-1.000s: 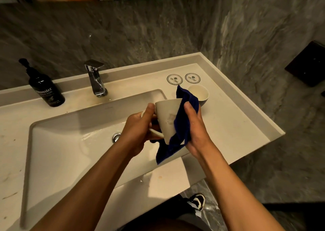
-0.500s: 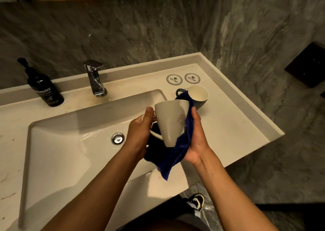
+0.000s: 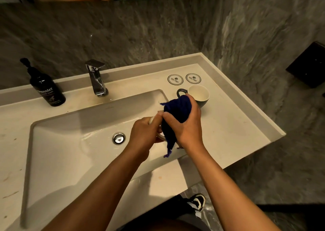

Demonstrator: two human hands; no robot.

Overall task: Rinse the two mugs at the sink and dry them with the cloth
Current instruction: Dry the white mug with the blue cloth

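Over the right end of the basin, my left hand [image 3: 144, 134] grips a cream mug [image 3: 152, 120] by its handle. The mug is almost wholly hidden under a dark blue cloth [image 3: 176, 112]. My right hand [image 3: 186, 125] presses that cloth around the mug from the right. A strip of cloth hangs down below the hands. The second mug [image 3: 199, 95], dark blue outside and white inside, stands upright on the counter just behind my right hand.
The white sink [image 3: 70, 151] has a chrome drain [image 3: 119, 138] left of the hands and a chrome faucet [image 3: 96, 77] behind. A black pump bottle [image 3: 46, 88] stands at the back left. Two round coasters [image 3: 183, 79] lie at the back right, near the grey stone wall.
The cream mug was plainly visible with the cloth behind it; now the cloth covers it and my right hand wraps over the top. Both hands have shifted slightly away from me.
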